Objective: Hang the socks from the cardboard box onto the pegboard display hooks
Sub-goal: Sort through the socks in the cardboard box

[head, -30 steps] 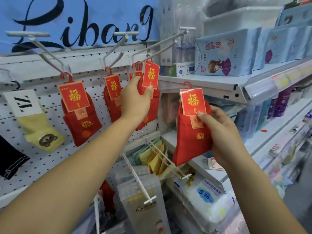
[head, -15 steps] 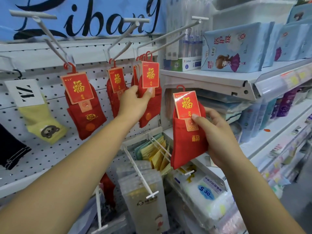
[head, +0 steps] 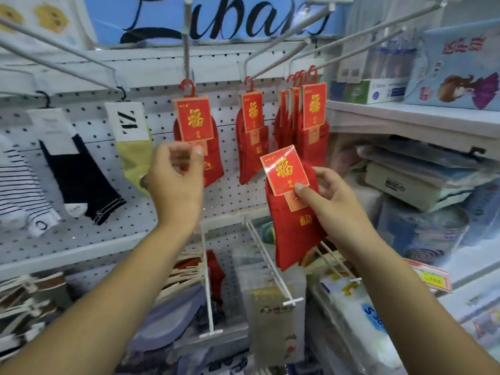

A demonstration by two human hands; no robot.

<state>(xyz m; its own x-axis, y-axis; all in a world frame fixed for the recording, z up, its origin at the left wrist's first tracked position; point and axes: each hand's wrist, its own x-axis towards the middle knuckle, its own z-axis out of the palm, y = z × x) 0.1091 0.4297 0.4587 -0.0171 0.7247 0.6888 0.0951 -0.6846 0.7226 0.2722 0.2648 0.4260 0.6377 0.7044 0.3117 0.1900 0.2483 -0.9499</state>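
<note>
- Pegboard (head: 232, 198), left side: black sock (head: 81, 180) and yellow sock (head: 135, 155) hang side by side
- Left hand (head: 176, 182): fingers curled, thumb tip over the leftmost hung red sock (head: 213, 169); gripping or merely in front, cannot tell
- Right hand (head: 332, 204): thumb and fingers pinch a red sock pair (head: 295, 234), off the hooks, tilted, just below the bunched red socks (head: 313, 142)

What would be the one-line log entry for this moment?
right hand: holds red socks, not yet hung | left hand: raised before hung sock, contact unclear
</note>
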